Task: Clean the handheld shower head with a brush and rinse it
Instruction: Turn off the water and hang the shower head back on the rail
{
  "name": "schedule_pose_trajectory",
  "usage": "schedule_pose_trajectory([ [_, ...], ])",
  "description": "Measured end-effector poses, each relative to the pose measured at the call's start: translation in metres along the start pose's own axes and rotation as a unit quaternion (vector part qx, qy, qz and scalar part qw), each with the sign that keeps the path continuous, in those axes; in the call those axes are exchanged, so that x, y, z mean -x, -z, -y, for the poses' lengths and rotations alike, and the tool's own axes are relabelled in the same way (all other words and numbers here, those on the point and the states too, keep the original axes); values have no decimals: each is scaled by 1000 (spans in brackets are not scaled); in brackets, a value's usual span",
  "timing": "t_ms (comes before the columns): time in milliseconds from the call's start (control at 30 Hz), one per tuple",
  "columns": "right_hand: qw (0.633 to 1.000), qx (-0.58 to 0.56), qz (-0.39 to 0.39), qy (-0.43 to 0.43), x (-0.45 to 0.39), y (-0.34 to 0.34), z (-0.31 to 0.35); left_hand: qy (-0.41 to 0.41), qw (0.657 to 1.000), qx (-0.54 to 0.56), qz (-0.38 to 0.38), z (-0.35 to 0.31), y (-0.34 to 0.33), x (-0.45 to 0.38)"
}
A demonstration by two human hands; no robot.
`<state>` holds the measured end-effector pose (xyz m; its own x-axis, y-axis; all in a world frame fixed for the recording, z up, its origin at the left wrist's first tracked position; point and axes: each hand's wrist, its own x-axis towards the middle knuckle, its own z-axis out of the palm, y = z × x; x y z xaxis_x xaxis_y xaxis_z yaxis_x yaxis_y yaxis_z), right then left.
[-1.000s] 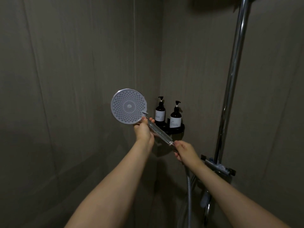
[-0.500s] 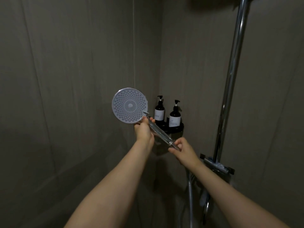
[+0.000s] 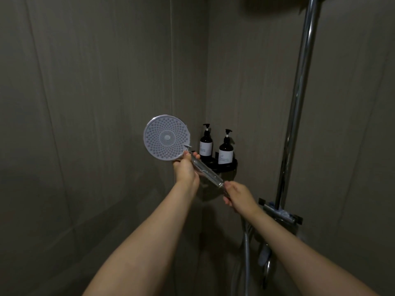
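The handheld shower head (image 3: 166,137) is raised in front of the shower corner, its round white nozzle face turned toward me. Its clear handle (image 3: 208,173) slants down to the right. My left hand (image 3: 185,168) grips the handle just under the round face. My right hand (image 3: 238,194) grips the handle's lower end, where the metal hose (image 3: 246,253) joins and hangs down. No brush is in view.
Two dark pump bottles (image 3: 206,144) (image 3: 226,149) stand on a black corner shelf (image 3: 226,167) just behind the handle. A chrome riser pipe (image 3: 299,99) runs up the right wall from the mixer valve (image 3: 280,213). Grey tiled walls enclose the corner.
My right hand shifted along the handle's lower end, opening briefly and then closing round it again. The shower head stayed almost still, tilting slightly.
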<state>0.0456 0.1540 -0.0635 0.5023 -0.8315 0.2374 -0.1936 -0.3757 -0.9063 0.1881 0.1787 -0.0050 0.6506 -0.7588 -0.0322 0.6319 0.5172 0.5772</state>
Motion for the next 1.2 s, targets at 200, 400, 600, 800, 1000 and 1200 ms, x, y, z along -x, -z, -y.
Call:
schedule_pose_trajectory([
  [200,999,33,-8,24,0,0,-3,-2,1000,-16,10,0,2,-2],
  [400,999,25,1,26,-2,1,0,-6,1000,-7,7,-1,1,-2],
  [600,999,33,-3,21,-2,1,-1,0,1000,-4,14,-2,0,-3],
  [800,998,50,10,25,0,2,0,5,1000,-2,14,-2,0,-3],
  [1000,1000,21,3,16,-2,1,0,8,1000,-9,16,-3,-1,-3],
  [1200,999,24,-6,23,0,2,-3,3,1000,-13,8,-1,-2,-2],
])
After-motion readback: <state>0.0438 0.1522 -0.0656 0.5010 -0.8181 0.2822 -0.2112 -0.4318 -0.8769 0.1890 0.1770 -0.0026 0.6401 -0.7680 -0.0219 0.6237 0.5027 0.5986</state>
